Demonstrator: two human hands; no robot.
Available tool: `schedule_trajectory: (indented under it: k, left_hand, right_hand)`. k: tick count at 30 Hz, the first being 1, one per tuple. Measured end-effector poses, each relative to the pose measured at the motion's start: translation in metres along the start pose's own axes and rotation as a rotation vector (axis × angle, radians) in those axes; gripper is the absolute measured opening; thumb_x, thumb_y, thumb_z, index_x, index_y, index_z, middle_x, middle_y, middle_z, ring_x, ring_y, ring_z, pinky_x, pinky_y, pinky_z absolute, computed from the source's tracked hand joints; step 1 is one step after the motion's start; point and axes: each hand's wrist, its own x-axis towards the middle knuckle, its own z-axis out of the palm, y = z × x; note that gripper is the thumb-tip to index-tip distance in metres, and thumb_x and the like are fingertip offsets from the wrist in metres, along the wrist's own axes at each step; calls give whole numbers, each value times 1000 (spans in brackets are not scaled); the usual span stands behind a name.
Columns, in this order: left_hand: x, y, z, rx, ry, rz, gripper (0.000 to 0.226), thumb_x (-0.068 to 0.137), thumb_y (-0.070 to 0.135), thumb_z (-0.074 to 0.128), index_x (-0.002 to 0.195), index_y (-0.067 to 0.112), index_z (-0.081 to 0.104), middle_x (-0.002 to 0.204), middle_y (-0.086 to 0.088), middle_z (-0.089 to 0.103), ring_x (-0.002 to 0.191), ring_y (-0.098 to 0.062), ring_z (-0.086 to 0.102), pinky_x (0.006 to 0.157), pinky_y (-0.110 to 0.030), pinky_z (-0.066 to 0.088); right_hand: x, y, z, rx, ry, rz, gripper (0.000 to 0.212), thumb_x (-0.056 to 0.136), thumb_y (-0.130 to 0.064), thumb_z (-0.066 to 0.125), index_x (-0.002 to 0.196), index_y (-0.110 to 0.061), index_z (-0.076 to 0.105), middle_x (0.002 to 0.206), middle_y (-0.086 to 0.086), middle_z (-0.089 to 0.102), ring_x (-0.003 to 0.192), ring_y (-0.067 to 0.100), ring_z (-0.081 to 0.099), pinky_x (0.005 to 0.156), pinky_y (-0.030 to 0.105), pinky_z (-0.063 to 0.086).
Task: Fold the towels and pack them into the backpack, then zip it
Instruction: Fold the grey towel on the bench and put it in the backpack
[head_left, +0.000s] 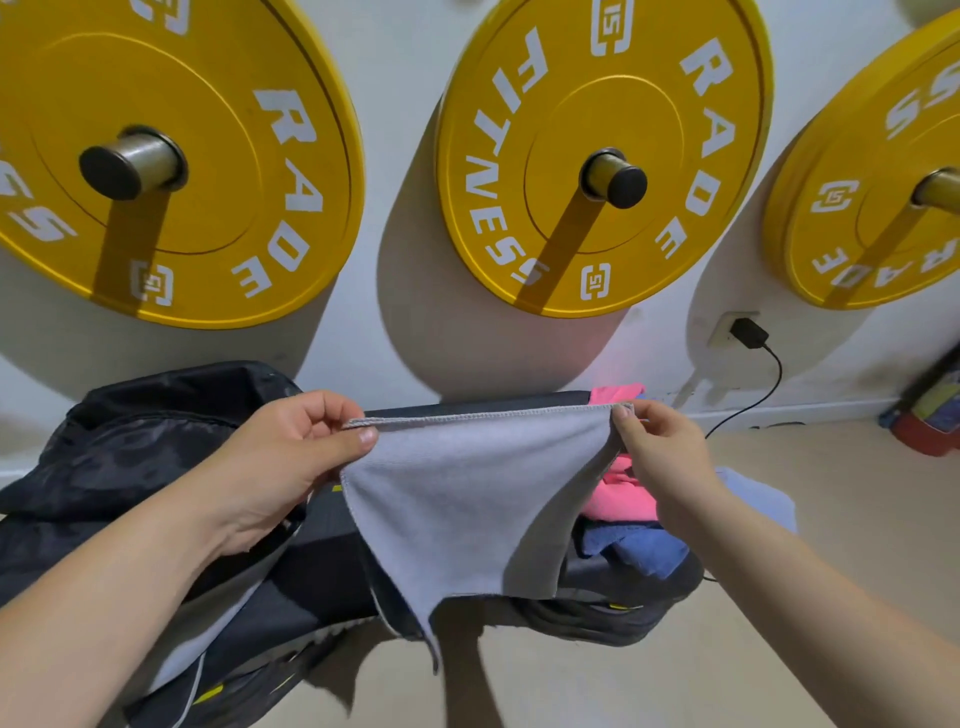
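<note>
A grey towel (467, 499) hangs in the air in front of me, stretched by its top hem. My left hand (296, 447) pinches the left top corner and my right hand (660, 457) pinches the right top corner. The towel's lower part droops to a point over a dark bench (332, 551). A black backpack (135, 447) lies open at the left, under my left forearm. Behind the towel at the right lies a heap of towels: a pink towel (623, 499), a blue towel (644, 551) and a pale blue towel (758, 499).
Three yellow weight plates (597, 156) hang on pegs on the white wall ahead. A black charger (748, 332) sits in a wall socket, its cable running down to the floor. A red object (930, 421) stands at the far right on the beige floor.
</note>
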Motion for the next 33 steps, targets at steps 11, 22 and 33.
schedule_trajectory:
  k: [11, 22, 33]
  left_hand:
    - [0, 10, -17, 310, 211, 147, 16, 91, 17, 74, 91, 32, 81, 92, -14, 75, 78, -16, 64, 76, -32, 49]
    - [-10, 13, -18, 253, 192, 155, 13, 96, 17, 67, 98, 23, 79, 93, 10, 79, 83, 2, 70, 79, -22, 49]
    - [3, -2, -18, 440, 262, 163, 14, 96, 17, 66, 90, 22, 78, 81, 2, 77, 70, -8, 66, 74, -29, 53]
  right_hand:
    - [-14, -30, -8, 156, -344, -3, 20, 91, -22, 73, 90, -4, 66, 82, 17, 67, 70, 26, 66, 53, 26, 47]
    - [-20, -46, -2, 153, -103, -132, 11, 93, -13, 71, 82, -11, 76, 65, 9, 64, 60, 21, 56, 52, 31, 51]
    - [-16, -35, 20, 11, -31, -167, 15, 96, -17, 66, 85, -8, 70, 81, 32, 66, 65, 28, 59, 69, 63, 57]
